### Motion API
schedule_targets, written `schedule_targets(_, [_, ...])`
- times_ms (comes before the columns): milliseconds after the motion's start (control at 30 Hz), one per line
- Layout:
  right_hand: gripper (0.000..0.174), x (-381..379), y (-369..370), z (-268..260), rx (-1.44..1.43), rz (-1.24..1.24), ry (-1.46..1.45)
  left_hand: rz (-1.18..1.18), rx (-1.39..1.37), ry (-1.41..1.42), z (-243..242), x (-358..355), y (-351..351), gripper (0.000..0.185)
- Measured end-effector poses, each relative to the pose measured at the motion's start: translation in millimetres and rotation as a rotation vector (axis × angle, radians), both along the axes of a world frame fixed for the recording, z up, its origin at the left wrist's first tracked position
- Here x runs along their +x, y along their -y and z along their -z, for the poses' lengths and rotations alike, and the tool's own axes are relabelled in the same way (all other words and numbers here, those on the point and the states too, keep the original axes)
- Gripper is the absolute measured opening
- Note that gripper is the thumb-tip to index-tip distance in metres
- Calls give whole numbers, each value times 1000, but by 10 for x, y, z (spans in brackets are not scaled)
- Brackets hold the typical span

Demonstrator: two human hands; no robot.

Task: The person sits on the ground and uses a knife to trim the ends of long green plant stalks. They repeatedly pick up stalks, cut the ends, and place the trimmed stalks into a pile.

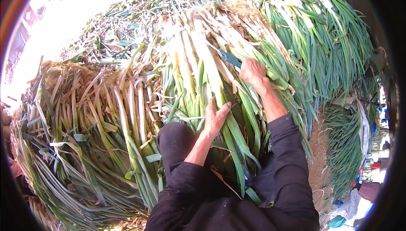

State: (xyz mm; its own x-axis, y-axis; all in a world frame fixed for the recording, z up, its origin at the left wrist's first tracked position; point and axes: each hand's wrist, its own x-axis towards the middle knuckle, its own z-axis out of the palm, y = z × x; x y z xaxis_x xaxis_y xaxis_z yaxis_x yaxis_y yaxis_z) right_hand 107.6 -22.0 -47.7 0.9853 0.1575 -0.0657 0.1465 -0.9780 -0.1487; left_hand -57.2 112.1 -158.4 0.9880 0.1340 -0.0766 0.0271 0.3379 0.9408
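Observation:
Leeks with pale stems and long green leaves lie in front of me. My left hand rests on the lower stem of a thick leek, thumb and forefinger spread; its other fingers are hidden, so its hold is unclear. Up and to the right, my right hand is closed around a dark blue-green strip, which sticks out up and to the left from the fist. Whether this strip is a leaf or a tool's handle cannot be told. More leeks lie beside and beneath the hands.
Heaped leeks lie to the left, and a large leek pile slopes down at the upper right. Cut leaf scraps cover the far side. My knee presses near the leeks. Another leek bundle lies beside bare ground.

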Motion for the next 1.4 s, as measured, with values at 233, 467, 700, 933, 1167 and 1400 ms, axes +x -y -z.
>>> schedule_targets(233, [24,-314,231,-2,-55,-34,3,44,297,-101,-176,-35,-281,42])
schedule_targets(467, [18,-1488,910,-171,-22,-21,-20,99,-591,-290,-212,-54,-262,45])
schedule_targets(700, [16,-1883,1059,-189,15,-65,21,244,-730,-178,-46,-36,-161,27])
schedule_targets(933, [12,-1652,772,-9,6,-166,18,177,-710,-218,6,-80,-137,29])
schedule_targets(1167, [18,-945,470,-105,-54,-28,-15,169,-629,-177,-14,-63,-29,30])
schedule_targets(1400, [26,-173,-142,-63,-55,-26,-72,190,-706,-231,-143,-60,-117,25])
